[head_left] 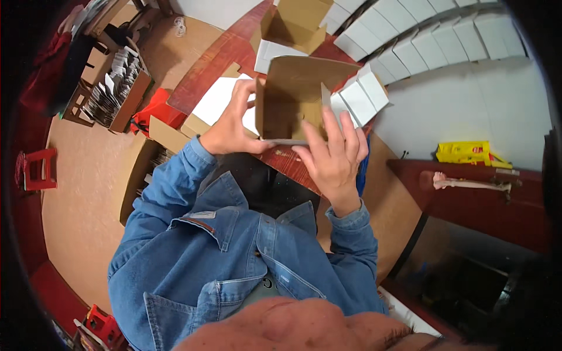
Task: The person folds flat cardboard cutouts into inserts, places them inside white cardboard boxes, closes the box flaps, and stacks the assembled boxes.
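Observation:
An open cardboard box [291, 111], brown inside with its lid flap raised at the far side, is tilted toward me over the table's near edge. My left hand [231, 120] is closed on its left side, the thumb under the near lower edge and the fingers up along the left wall. At the near right corner is my right hand [335, 152], open with its fingers spread. Its fingertips reach over the opening and the right side flap, and the thumb lies by the near edge. Only bare cardboard shows inside the box; part of the interior is behind my fingers.
Another open box [295, 29] stands farther back on the red table [202, 67]. White flat cardboard [218, 105] lies left of my hands. Closed white boxes [358, 96] sit right, with long rows of white boxes [430, 50] behind. Left are a filled carton [132, 105] and red stool [40, 169].

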`<state>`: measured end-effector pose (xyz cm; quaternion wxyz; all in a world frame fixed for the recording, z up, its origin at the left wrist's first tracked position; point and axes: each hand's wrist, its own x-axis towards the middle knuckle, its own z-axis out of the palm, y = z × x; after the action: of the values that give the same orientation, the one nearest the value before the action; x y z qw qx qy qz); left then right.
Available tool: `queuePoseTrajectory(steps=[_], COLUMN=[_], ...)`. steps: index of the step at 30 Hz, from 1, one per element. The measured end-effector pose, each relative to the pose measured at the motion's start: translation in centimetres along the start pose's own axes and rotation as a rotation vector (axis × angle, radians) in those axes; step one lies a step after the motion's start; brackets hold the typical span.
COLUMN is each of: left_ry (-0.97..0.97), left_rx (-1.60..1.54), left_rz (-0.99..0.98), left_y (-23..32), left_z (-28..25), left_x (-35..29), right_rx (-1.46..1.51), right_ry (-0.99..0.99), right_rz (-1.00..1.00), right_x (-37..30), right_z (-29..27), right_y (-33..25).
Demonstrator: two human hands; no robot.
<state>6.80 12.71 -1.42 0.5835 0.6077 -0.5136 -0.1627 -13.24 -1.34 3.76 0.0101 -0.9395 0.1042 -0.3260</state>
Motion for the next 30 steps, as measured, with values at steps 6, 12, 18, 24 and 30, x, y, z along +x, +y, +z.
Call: queuePoseTrajectory(steps=[6, 12, 18, 24, 30], left_ry=[0.087, 0.439, 0.486, 0.504, 0.517], left_rx=[0.132, 0.270, 0.419, 0.269, 0.165], left_rz=[0.240, -0.173, -0.168, -0.210, -0.211], left_y=[0.8, -4.6, -8.5, -9.1, -9.5], left_z=[-3.0, -6.1, -4.6, -4.6, -4.3], left_x=[6.4, 12.5, 14.5, 14.2, 14.0], right_rx=[-0.359, -0.305, -0.282, -0.366, -0.167], right_ry=[-0.042, 0.059, -0.026, -0.189, -0.148], right_rz=[-0.273, -0.177, -0.264, -0.408, -0.395], right_x=[6.7, 14.8, 20.5, 21.9, 21.5], right_z=[0.8, 1.4, 5.4, 7.6, 9.0], right_y=[3.2, 6.6, 7.7, 7.7, 6.7])
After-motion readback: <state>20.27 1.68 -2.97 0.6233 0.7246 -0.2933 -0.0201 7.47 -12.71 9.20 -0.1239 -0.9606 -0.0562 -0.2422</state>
